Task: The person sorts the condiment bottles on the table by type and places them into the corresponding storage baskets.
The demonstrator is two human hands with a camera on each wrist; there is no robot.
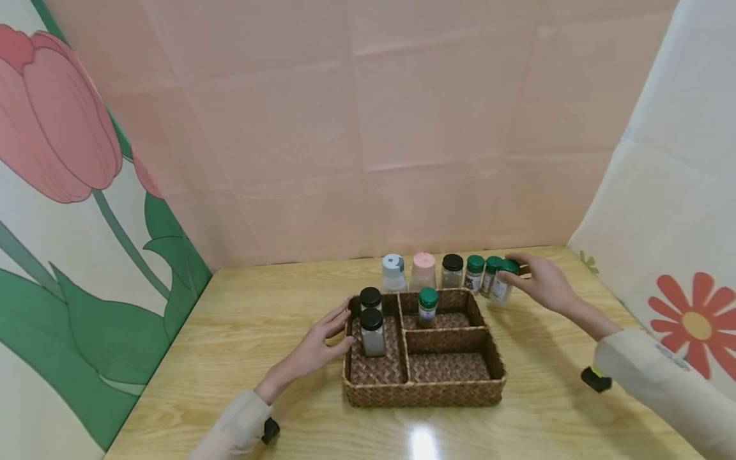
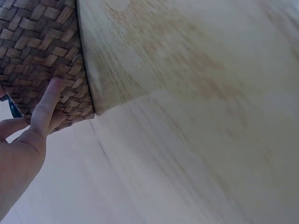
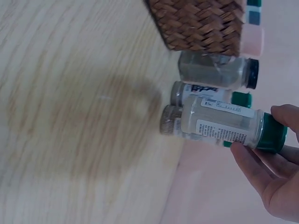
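The person's right hand (image 1: 543, 281) pinches a clear cylindrical jar with a ribbed green cap and white printed labels (image 3: 219, 122), thumb and fingers set about the cap and upper body. The jar is near the back right corner of a brown woven basket with three compartments (image 1: 425, 394), outside it; whether its base touches the pale wood-grain desk (image 1: 259, 300) I cannot tell.

The left hand (image 1: 315, 345) lies against the basket's left wall, its fingers fairly straight, one fingertip on the weave.

In the basket's long left compartment, two clear jars with black caps (image 1: 374, 342) stand upright, one behind the other. A smaller green-capped jar (image 1: 427, 313) stands in the back right compartment.

Behind the basket, in a row from left to right, are a whitish bottle with a blue-patterned top (image 1: 393, 275), a pink-topped container (image 1: 423, 271), a clear black-capped jar (image 1: 452, 271) and two green-capped labelled jars (image 1: 474, 275), the last just beside the held one. Pale pink cloth (image 1: 368, 128) hangs beyond the desk.
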